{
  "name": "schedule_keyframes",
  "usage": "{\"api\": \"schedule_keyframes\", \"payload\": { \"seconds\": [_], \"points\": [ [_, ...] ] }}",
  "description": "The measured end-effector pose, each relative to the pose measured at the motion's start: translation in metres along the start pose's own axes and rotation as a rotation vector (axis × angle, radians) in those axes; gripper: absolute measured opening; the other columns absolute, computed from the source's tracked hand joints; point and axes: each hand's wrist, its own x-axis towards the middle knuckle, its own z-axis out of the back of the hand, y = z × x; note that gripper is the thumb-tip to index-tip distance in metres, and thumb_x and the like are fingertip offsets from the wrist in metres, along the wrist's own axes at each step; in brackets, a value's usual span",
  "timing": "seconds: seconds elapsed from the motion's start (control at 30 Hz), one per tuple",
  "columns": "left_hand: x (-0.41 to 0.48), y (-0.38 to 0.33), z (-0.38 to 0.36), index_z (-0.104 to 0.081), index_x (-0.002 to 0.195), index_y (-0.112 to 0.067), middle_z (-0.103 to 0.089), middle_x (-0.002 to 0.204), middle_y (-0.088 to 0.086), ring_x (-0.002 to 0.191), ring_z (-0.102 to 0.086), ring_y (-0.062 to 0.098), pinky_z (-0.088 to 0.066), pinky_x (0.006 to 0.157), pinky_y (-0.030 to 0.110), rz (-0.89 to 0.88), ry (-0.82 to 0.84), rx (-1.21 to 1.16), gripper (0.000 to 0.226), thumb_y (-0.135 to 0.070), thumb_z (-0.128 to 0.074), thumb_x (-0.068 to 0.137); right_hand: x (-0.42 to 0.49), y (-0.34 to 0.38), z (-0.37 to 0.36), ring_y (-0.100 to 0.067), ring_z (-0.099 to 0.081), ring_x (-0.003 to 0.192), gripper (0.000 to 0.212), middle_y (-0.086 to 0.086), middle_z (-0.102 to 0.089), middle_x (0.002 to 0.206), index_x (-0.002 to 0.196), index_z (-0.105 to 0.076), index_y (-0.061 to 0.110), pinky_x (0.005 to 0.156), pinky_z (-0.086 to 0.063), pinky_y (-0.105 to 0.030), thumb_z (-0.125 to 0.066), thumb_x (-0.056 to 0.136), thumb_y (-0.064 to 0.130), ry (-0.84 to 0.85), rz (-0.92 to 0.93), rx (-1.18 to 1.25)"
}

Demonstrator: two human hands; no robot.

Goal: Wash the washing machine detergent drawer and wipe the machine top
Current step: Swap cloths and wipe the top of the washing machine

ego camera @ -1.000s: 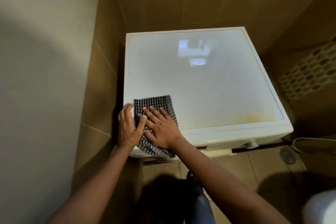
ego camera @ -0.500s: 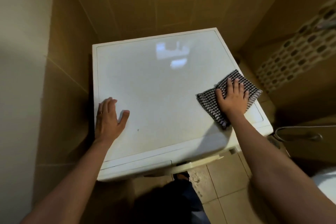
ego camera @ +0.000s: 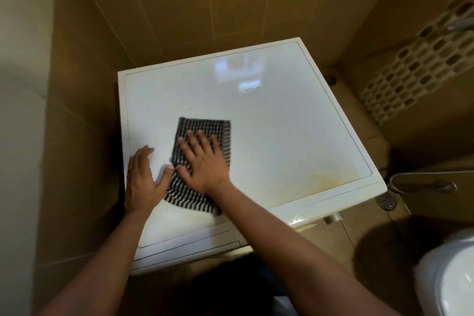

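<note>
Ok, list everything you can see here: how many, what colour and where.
washing machine top: one, white, centre, set in a tiled corner
checked cloth: one, black and white, flat on the top's near left part
stain: one, yellowish, near right corner of the top
wall tiles: several, brown, behind and left of the machine
perforated plastic item: one, pale, right of the machine
floor drain: one, grey, on the floor by the near right corner
white rounded object: one, bottom right, cut off, cannot tell what
left hand: one, flat on the top, thumb at the cloth's left edge
right hand: one, pressing flat on the cloth
</note>
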Motion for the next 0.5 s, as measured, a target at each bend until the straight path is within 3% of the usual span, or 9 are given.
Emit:
{"api": "schedule_keyframes", "payload": {
  "seconds": [0.1, 0.2, 0.33, 0.5],
  "points": [
    [-0.001, 0.000, 0.000, -0.049, 0.128, 0.000, -0.052, 0.131, 0.020, 0.122, -0.046, 0.036, -0.040, 0.101, 0.047, 0.004, -0.023, -0.021, 0.062, -0.049, -0.043, 0.090, -0.042, 0.003, -0.013, -0.022, 0.002, 0.148, 0.065, -0.002, -0.004, 0.160, 0.153, -0.009, 0.027, 0.118, 0.010, -0.046, -0.021, 0.095, 0.054, 0.014, 0.128, -0.008],
    [-0.001, 0.003, -0.004, -0.050, 0.125, 0.003, -0.053, 0.127, 0.024, 0.119, -0.048, 0.040, -0.041, 0.099, 0.050, 0.029, -0.062, -0.029, 0.059, -0.046, -0.043, 0.091, -0.082, -0.040, -0.015, -0.018, -0.005, 0.148, 0.065, 0.002, -0.011, 0.160, 0.151, -0.015, 0.033, 0.119, 0.001, -0.044, -0.023, 0.092, 0.057, -0.011, 0.130, 0.007],
    [0.001, 0.007, -0.007, -0.048, 0.123, 0.003, -0.049, 0.128, 0.025, 0.121, -0.046, 0.040, -0.037, 0.106, 0.053, 0.053, -0.085, -0.016, 0.058, -0.046, -0.041, 0.093, -0.117, -0.132, 0.004, -0.018, -0.001, 0.148, 0.066, 0.005, -0.002, 0.159, 0.151, -0.009, 0.035, 0.119, -0.004, -0.049, -0.015, 0.091, 0.063, -0.087, -0.156, 0.028],
    [0.003, 0.008, -0.009, -0.043, 0.133, 0.000, -0.034, 0.148, 0.024, 0.139, -0.030, 0.038, -0.029, 0.113, 0.050, 0.133, -0.099, -0.010, 0.057, -0.042, -0.047, 0.096, -0.097, -0.223, 0.039, -0.020, -0.004, 0.148, 0.075, -0.001, -0.006, 0.161, 0.153, -0.010, 0.028, 0.118, 0.002, -0.041, -0.015, 0.090, 0.067, -0.181, -0.563, 0.013]
  ]
}}
